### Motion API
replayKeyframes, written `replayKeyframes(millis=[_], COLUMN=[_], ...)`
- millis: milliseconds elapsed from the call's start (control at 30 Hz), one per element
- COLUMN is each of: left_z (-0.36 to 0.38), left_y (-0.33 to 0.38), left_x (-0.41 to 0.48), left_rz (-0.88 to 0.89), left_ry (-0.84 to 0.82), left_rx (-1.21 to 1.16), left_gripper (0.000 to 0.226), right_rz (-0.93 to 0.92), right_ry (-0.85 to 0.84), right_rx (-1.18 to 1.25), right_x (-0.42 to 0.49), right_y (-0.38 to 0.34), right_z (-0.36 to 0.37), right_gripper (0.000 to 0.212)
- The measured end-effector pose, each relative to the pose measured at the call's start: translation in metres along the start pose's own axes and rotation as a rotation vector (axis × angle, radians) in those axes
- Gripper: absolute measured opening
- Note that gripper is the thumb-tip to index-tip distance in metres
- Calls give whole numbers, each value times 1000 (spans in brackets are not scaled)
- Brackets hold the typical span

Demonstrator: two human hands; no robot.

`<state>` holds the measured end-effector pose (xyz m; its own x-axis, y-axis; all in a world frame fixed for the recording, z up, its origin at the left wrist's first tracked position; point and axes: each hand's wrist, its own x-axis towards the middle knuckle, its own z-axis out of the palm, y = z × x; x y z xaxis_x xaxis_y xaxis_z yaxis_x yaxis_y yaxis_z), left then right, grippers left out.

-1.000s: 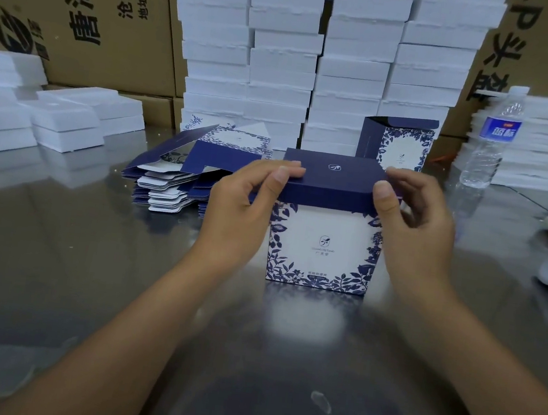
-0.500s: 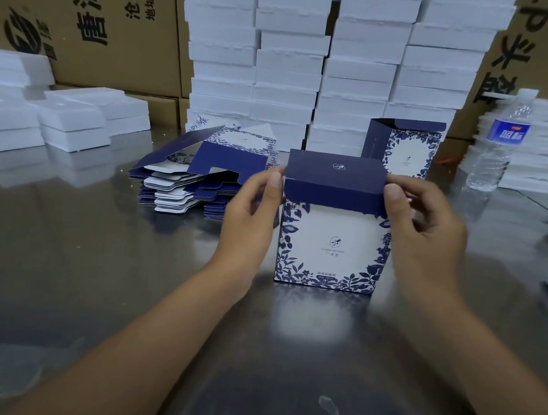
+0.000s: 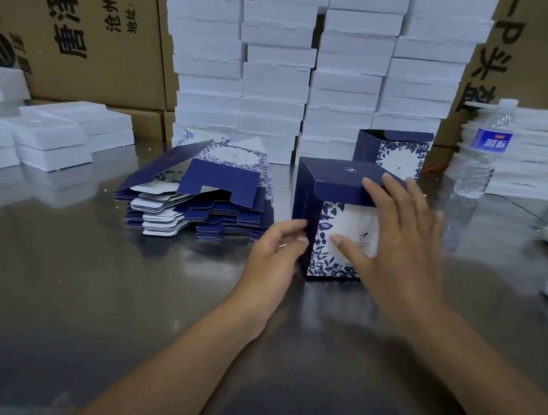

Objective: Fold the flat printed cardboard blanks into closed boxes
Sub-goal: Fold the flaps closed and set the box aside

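The right hand's (image 3: 399,243) straight, spread fingers (image 3: 375,193) pressed flat on the front of the navy-and-white floral cardboard box (image 3: 331,180), gripping nothing. The left hand's (image 3: 271,258) loosely curved fingertips (image 3: 296,225) touched its near left edge. The box stood upright on the shiny metal table (image 3: 83,287), just beside the stack of flat navy printed blanks (image 3: 198,198).

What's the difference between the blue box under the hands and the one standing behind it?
The near box has its dark blue lid folded shut; the rear box has its top flap standing up, so it is open. The right hand lies spread over the near box and the left hand touches its corner; nothing touches the rear box. Both carry the same navy and white leaf print and stand upright on the metal table.
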<state>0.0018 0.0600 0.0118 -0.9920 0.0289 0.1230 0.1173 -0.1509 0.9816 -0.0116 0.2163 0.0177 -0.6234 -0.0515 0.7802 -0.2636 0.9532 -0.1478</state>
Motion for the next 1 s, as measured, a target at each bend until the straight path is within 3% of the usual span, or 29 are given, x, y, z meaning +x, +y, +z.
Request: replayKeyframes(millis=[233,500,700,800,1000], left_z=[3,-2,-1,2,4], left_y=[-14,-18,-22,-23,-26], left_x=[9,20,26,28,32], left_rz=[122,95,97,96,64], left_ry=[6,5,-33,-49,-93], left_rx=[219,185,153,145,133], left_gripper=[23,30,30,14,29], right_rz=[105,224,241,253,273], right_ry=[-209,-228,-323,-318,-439], right_rx=[-93,-186,-178,-193,-251], right_x=[44,112,148,158,179], right_y=[23,54,82,88,93], right_z=[43,84,111,125,138], right_gripper=[80,64,65,67,76])
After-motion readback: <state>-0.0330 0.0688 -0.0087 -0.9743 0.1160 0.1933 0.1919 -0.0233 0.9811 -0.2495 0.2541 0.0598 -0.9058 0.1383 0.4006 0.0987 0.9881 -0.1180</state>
